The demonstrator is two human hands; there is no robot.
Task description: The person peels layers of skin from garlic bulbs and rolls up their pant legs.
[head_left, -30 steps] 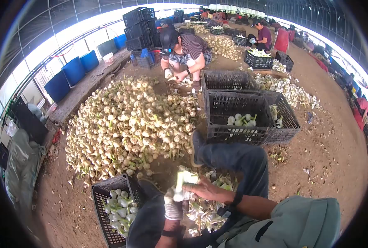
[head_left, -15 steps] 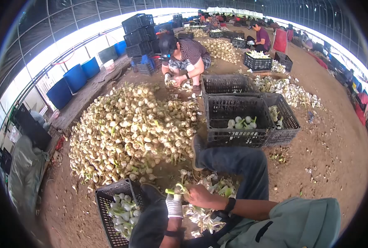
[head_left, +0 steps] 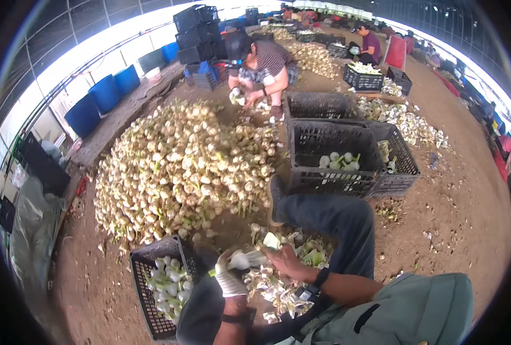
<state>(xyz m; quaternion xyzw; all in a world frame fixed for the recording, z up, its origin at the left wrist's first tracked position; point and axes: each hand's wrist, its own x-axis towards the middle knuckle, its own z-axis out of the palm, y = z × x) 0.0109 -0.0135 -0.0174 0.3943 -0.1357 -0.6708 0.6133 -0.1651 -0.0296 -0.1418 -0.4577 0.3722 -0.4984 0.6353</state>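
My left hand [head_left: 229, 279], in a white striped glove, is closed around a garlic bulb [head_left: 243, 260] whose green stem sticks out to the left. Just right of it, my right hand [head_left: 290, 263] is bare and closed on a pale piece of garlic peel [head_left: 271, 241]; the fingertips are partly blurred. Loose garlic skins [head_left: 278, 293] lie on the ground beneath my hands. To the left of my left hand stands a black crate [head_left: 140, 287] holding cleaned white garlic bulbs [head_left: 169, 287].
A large heap of unpeeled garlic [head_left: 180, 172] lies ahead. Black crates [head_left: 336, 178] stand at the right, one with a few white bulbs [head_left: 340, 161]. Another person [head_left: 267, 63] crouches behind the heap, handling garlic. Blue bins [head_left: 105, 96] line the left wall.
My hands have moved apart. The bulb in my left hand has tipped over to point right, and my right hand has pulled slightly right with peel in its fingers.
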